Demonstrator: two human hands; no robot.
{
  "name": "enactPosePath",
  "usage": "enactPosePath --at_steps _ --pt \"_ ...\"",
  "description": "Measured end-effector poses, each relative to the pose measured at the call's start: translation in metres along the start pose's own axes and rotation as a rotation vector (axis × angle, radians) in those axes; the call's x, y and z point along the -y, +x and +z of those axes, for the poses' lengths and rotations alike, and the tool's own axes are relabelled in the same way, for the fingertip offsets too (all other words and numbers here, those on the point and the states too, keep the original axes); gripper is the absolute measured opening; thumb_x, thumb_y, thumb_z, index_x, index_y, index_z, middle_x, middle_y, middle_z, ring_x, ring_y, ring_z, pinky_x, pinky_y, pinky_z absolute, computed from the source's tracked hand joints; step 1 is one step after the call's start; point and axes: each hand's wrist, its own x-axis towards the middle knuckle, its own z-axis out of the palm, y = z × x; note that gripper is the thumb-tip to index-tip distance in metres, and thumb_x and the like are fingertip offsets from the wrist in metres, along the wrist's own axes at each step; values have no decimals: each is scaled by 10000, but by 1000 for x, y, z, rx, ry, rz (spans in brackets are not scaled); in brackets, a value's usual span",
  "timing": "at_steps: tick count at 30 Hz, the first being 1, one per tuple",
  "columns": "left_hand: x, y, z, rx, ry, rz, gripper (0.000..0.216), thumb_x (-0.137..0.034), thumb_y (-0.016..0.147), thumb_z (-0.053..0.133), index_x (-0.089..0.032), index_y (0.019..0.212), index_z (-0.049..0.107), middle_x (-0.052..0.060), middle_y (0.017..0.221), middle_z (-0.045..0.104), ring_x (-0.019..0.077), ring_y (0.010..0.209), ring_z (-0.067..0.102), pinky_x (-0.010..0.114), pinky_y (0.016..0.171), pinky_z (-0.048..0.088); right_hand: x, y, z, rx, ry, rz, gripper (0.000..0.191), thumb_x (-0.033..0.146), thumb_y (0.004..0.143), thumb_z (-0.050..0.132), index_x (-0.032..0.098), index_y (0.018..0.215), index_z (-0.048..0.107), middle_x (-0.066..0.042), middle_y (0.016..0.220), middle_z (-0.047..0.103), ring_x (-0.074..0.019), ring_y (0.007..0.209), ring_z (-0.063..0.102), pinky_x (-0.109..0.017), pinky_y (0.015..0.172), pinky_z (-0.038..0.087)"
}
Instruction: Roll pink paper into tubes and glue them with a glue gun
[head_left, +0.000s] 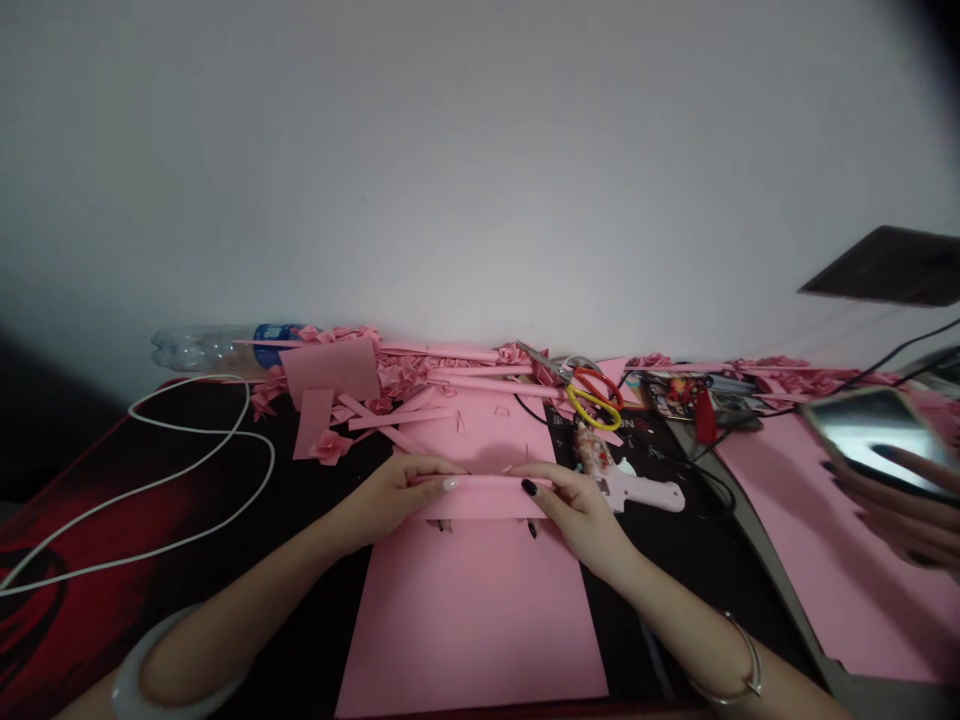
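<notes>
Between my two hands is a strip of pink paper [484,498], its upper edge rolled or folded over. My left hand [409,490] pinches its left end, thumb on the near face and fingertips behind and below. At the right end my right hand [574,505] grips it the same way, its dark-nailed thumb on top. Beneath the strip a large pink sheet [480,620] lies flat on the black mat. Just right of my right hand rests a white glue gun [645,492]. Scissors [589,398] with red and yellow handles lie beyond it.
Folded pink paper flowers [405,375] and paper strips pile along the wall. A clear plastic bottle [206,350] lies back left, a white cable [251,430] loops on the left. At right, another person's hand [892,510] holds a phone [881,435] over more pink sheets [817,540].
</notes>
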Motion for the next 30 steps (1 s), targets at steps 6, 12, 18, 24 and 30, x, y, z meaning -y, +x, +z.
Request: enactPosePath --at_steps 6,12,18,24,30 --pt "-2 -1 1 -51 77 44 263 -318 816 622 -174 1023 701 62 1046 701 222 942 647 315 815 531 -7 0 1 14 191 83 221 343 863 542 198 994 646 -3 668 619 -112 469 537 -229 443 444" --pt "-1 -1 3 -82 16 54 244 -287 813 625 -139 993 697 53 836 718 155 652 675 262 641 561 -9 1 2 0 207 36 171 310 862 553 192 960 629 4 659 607 -106 523 539 -228 510 436" --pt "-1 -3 4 -121 48 99 202 -246 787 646 -138 950 697 57 837 715 159 658 685 251 640 559 -11 0 5 1 228 76 180 359 878 525 192 926 567 48 579 503 -82 456 437 -207 448 350" --pt "-3 -3 7 -85 -19 40 231 -310 815 630 -114 934 652 41 678 696 178 633 692 273 622 567 -10 -2 6 13 249 83 213 393 876 512 190 935 531 49 616 480 -84 469 440 -223 466 363" --pt "-2 -2 7 -92 2 43 251 -322 806 636 -123 959 634 33 681 690 182 642 693 294 642 572 -10 -3 6 20 273 126 259 443 874 498 207 980 498 57 593 465 -95 460 441 -236 468 371"
